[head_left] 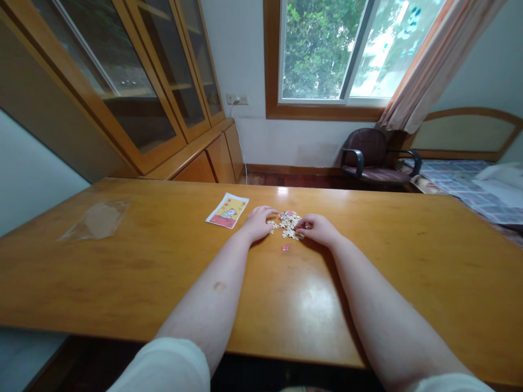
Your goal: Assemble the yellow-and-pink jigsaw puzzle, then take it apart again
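A small heap of jigsaw pieces (pixel 290 219) lies on the wooden table, most of them pale side up and a few pink. My left hand (pixel 259 223) rests at the heap's left edge, fingers stretched and apart, with some loose pieces beneath and beside them. At the right edge, my right hand (pixel 319 230) has its fingers pinched together at a jigsaw piece, which they largely hide. A pink piece (pixel 286 247) sits by itself on the near side of the heap. Left of my left hand is a picture card (pixel 227 210) with a cartoon animal on yellow and pink.
The wooden table (pixel 163 272) spans the view. A clear plastic bag (pixel 98 220) lies flat on its left part. Beyond the table stand a glass-door cabinet (pixel 180 130), an armchair (pixel 370 155) and a bed (pixel 461 179); a window (pixel 322 49) is in the far wall.
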{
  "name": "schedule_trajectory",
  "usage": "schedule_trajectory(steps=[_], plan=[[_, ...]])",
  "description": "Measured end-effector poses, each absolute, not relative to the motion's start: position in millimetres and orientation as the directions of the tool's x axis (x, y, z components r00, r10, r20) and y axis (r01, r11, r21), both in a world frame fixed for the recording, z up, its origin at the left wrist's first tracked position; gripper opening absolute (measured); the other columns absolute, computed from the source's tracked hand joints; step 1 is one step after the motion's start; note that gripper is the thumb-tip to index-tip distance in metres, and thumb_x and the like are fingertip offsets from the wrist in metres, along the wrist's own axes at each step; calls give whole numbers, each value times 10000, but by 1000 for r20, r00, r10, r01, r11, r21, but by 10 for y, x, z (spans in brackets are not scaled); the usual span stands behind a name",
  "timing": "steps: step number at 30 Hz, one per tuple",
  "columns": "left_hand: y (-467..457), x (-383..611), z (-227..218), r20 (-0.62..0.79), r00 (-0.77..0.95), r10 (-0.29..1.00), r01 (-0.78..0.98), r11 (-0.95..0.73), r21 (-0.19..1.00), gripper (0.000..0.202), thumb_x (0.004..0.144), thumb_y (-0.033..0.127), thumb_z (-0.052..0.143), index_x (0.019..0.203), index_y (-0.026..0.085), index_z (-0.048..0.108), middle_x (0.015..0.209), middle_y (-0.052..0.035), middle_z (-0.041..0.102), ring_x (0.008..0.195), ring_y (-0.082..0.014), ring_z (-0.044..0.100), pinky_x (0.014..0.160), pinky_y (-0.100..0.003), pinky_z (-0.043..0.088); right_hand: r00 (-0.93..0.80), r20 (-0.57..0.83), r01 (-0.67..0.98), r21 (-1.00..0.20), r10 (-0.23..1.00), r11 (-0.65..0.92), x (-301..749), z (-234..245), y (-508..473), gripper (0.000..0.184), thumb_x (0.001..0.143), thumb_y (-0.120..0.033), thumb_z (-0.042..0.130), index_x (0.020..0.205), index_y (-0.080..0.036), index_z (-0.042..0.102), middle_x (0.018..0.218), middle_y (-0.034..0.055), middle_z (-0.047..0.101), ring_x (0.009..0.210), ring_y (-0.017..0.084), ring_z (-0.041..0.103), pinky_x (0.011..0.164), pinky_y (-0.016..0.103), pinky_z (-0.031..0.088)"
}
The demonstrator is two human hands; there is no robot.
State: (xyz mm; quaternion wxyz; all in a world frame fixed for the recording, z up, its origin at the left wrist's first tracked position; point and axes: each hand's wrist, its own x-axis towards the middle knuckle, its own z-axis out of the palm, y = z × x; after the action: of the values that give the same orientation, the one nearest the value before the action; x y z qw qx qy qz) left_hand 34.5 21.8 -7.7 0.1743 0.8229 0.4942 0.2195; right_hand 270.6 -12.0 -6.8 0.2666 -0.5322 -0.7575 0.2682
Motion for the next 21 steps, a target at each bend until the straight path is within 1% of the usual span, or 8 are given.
schedule_trajectory(steps=[3,6,9,11,14,16,19,21], plan=[[175,366,-57,156,442,883,754,-460,468,535,689,130,581,1214,220,632,1345,-76,534,1291,-259,431,1128,-413,320,-327,130,647,-691,936,322,2686,-81,-122,100,697,-246,751,791,-211,751,789,17,704,737,162,622,713,269,470],[139,403,-45,158,478,864,739,-493,460,523,711,178,619,1230,246,624,1371,-68,519,1304,-263,416,1138,-430,297,-392,158,634,-667,906,391,2650,-87,-127,164,691,-276,774,841,-211,762,828,34,702,766,172,626,737,279,475],[120,433,-45,176,524,834,699,-539,471,437,744,247,651,1179,286,659,1367,-41,530,1317,-268,400,1144,-448,284,-442,172,636,-632,880,443,2633,-89,-122,153,716,-266,759,863,-224,770,852,38,703,789,176,632,754,280,475],[115,444,-47,185,556,810,668,-568,480,363,756,262,659,1116,303,693,1355,-24,542,1316,-266,399,1144,-451,282,-452,173,637,-623,875,453,2628,-93,-115,117,740,-244,737,850,-224,773,851,39,706,792,176,636,756,279,474],[110,449,-40,186,569,801,649,-576,497,295,758,270,674,1048,305,721,1319,-22,569,1283,-255,435,1131,-443,306,-447,182,632,-628,876,453,2622,-100,-108,81,779,-221,697,810,-220,772,828,35,711,788,173,640,770,279,472],[104,452,-31,192,565,803,644,-574,506,280,761,277,679,1036,302,726,1301,-27,581,1270,-250,448,1124,-435,317,-436,183,635,-631,881,446,2615,-102,-110,81,771,-245,713,824,-221,769,828,31,709,780,172,639,762,277,472],[91,458,-15,205,573,794,630,-586,509,263,771,292,680,1029,297,731,1288,-36,589,1271,-258,448,1117,-434,324,-425,177,653,-619,888,436,2597,-103,-121,172,720,-287,765,877,-217,760,845,31,702,770,174,632,723,270,470],[83,463,-8,202,585,786,625,-595,505,243,777,304,681,1012,292,738,1289,-43,588,1271,-266,448,1112,-437,326,-427,176,660,-610,887,438,2584,-104,-126,139,740,-273,745,866,-216,757,847,31,702,769,169,628,722,267,466]])
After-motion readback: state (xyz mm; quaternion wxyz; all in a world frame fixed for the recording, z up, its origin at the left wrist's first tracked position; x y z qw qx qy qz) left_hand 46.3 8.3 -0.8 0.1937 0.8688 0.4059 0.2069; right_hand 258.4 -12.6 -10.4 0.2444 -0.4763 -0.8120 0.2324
